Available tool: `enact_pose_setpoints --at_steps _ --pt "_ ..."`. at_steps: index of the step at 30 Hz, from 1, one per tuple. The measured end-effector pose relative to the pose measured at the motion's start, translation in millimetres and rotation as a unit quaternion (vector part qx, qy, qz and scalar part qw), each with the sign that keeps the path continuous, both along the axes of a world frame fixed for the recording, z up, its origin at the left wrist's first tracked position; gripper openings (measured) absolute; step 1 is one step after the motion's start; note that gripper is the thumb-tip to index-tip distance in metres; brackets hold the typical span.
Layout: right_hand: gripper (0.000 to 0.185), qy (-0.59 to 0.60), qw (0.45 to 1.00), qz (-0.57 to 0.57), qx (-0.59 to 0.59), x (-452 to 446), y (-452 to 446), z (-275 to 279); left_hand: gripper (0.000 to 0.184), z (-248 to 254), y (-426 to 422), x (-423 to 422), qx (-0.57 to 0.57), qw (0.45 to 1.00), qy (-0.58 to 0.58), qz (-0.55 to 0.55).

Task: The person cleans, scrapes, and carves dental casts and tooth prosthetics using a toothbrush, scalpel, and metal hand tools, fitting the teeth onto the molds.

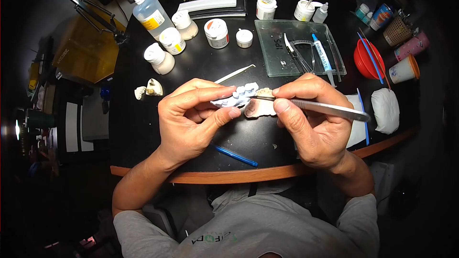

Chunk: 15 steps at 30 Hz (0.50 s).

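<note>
My left hand (193, 110) pinches a pale blue-white dental model (241, 94) with a row of teeth between thumb and fingertips. My right hand (315, 119) grips metal tweezers (330, 109) with a ridged shank, the thin dark tip pointing left at the model. Close against the model, between both hands, is a tan-and-pink dental cast (260, 109) with tooth shapes along its top. Fingers partly cover this cast, and I cannot tell whether the right hand also supports it. Below the left hand, a blue pen (235, 155) lies on the black table (201, 160).
Jars (216, 33) and a large bottle (152, 15) stand behind the hands. A glass plate (270, 64) carries a firing paste syringe (321, 53) and metal instruments. Right are a red bowl (367, 62), a cup (402, 70) and a white bundle (385, 111). Cast pieces (154, 87) lie left.
</note>
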State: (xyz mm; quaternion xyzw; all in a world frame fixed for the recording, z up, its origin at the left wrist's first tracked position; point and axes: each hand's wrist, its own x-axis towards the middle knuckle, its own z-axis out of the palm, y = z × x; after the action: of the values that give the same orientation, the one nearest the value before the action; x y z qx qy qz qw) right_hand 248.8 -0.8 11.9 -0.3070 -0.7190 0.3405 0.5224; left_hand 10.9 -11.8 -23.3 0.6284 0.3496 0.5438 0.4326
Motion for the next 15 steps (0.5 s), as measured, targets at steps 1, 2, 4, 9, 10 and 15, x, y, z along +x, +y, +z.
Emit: enact_pose_setpoints --at_steps 1,2,4,9,10,15 --pt "0.008 -0.027 1.0 -0.002 0.012 0.9 1.0 1.5 0.031 -0.1 0.0 -1.0 0.002 1.0 0.002 0.003" --pt "0.009 -0.035 0.999 0.007 0.021 1.0 1.8 2.8 0.031 -0.5 -0.1 -1.5 0.004 1.0 0.003 0.006" --pt "0.011 -0.05 0.998 0.027 0.038 1.1 3.6 3.9 0.03 -1.8 -0.3 -1.8 0.006 1.0 -0.006 0.007" --pt "0.017 -0.059 0.998 0.03 0.018 3.6 3.2 0.5 0.027 -1.3 -0.2 -2.2 0.007 1.0 -0.013 0.0" --pt "0.018 -0.068 0.997 0.03 0.025 4.6 4.4 0.5 0.027 -1.1 -0.1 -0.9 0.003 1.0 -0.017 0.0" --pt "0.02 -0.079 0.992 0.012 0.094 1.2 9.2 3.3 0.024 -2.6 0.5 -1.1 0.017 1.0 -0.011 -0.003"
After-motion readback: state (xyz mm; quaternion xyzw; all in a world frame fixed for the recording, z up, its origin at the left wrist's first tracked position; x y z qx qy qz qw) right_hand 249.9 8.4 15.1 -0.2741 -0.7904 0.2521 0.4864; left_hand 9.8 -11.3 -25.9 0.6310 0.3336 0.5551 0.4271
